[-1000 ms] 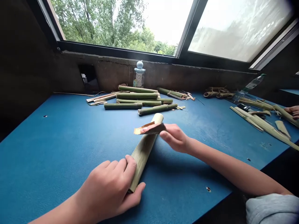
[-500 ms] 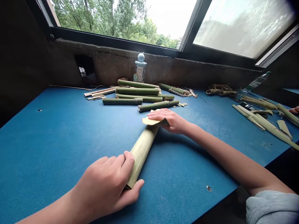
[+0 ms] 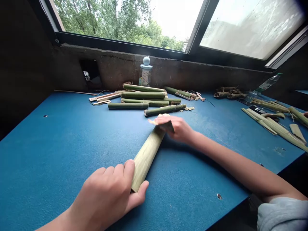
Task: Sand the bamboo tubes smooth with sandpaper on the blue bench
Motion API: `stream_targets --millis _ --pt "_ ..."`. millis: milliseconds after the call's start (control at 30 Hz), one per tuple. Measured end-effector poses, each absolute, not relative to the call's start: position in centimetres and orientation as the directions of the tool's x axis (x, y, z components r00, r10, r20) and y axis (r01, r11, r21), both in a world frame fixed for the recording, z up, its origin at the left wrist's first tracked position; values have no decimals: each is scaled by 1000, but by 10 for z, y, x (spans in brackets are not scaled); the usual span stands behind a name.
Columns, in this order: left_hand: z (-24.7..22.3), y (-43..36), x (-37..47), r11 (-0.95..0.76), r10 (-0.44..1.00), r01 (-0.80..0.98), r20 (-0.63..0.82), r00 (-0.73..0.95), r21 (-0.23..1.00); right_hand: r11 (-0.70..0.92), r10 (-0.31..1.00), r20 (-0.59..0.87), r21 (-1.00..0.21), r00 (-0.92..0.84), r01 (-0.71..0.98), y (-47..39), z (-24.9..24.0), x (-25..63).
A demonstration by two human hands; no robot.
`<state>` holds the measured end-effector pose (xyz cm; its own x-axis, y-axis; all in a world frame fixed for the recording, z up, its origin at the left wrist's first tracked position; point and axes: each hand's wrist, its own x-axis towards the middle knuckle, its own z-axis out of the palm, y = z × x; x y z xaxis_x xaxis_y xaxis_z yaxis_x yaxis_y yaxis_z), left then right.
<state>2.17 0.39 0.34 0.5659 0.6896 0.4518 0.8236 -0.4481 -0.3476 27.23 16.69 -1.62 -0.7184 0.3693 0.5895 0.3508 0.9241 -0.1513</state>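
Note:
A pale, scraped length of bamboo [image 3: 148, 154] lies slantwise on the blue table [image 3: 79, 150]. Its near end is gripped by my left hand [image 3: 108, 189], fingers along the left side and thumb round the end. At the far end, my right hand [image 3: 176, 126] presses a sheet of sandpaper [image 3: 167, 126] onto the bamboo. The sheet is yellowish on one face and dark on the other, with its edges curling up around the fingers. My right fingers are somewhat blurred, and they hide the bamboo's far tip.
Several green bamboo tubes [image 3: 143, 95] and split strips [image 3: 108, 96] lie toward the wall. A blue-capped bottle [image 3: 145, 72] stands behind them. To the right are bamboo pieces [image 3: 276, 126], a tilted plastic bottle [image 3: 268, 84] and part of another person's hand [image 3: 306, 114].
The sandpaper has shifted slightly and flexed under my right hand, showing more of its dark face. My left hand keeps its grip on the bamboo. The whole view has moved a little.

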Motion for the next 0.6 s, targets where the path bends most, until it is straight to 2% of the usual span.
stream_targets --millis 100,133,200,267,333,400,467,533,567,600 --pt "4 12 15 -514 669 813 465 579 -274 988 140 553 -128 -821 83 136 -19 254" --pt "3 15 11 -535 663 805 465 587 -254 991 102 551 -124 -829 39 134 -21 252" --pt "1 22 2 -564 680 793 416 604 -229 986 163 581 -127 -797 109 148 -26 256" --pt "-3 29 -8 -580 721 790 326 611 -197 937 338 619 -147 -709 318 173 -29 266" --pt "-7 36 -14 -592 747 793 270 607 -143 877 440 645 -157 -625 455 185 -29 268" --pt "-12 38 -15 -611 742 786 276 610 -93 896 407 661 -153 -630 418 172 -26 259" --pt "-14 35 -9 -632 712 772 346 611 -62 968 248 616 -130 -748 214 145 -21 247" --pt "-12 27 1 -632 680 771 415 604 -85 993 99 561 -109 -822 45 131 -18 243" --pt "-10 23 6 -619 670 775 431 605 -125 992 101 545 -120 -832 41 134 -17 248" --pt "-8 19 10 -600 662 781 440 607 -173 985 163 540 -134 -825 107 142 -16 255"
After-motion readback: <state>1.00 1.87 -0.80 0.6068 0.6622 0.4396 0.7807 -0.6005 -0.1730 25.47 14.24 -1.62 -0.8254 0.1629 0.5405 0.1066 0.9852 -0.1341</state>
